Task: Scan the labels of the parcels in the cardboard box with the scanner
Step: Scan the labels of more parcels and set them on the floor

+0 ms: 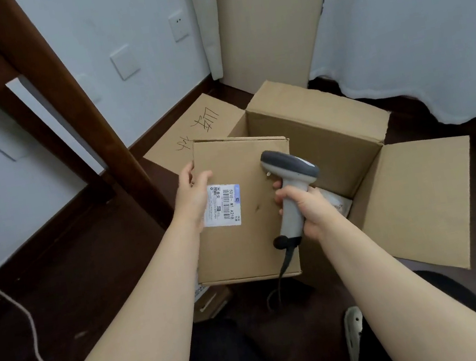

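While the dark cable (285,262) hangs slack from the butt of the grey pistol-shaped handheld scanner (291,177), it could snag on the near edge of the flat brown cardboard parcel (259,239) and drag the aim off. The right hand (306,210) is wrapped tight round the scanner's handle. The scanner's head sits over the parcel's face and seems to point past the white printed label (223,206), so a read may fail. The left hand (195,193) pinches the raised parcel by its left edge alone, thumb on top at the label's margin; it may cover the barcode, or the parcel may tip and drop. Beyond, the large open cardboard box (317,135) holds at least one white-wrapped parcel (339,202).
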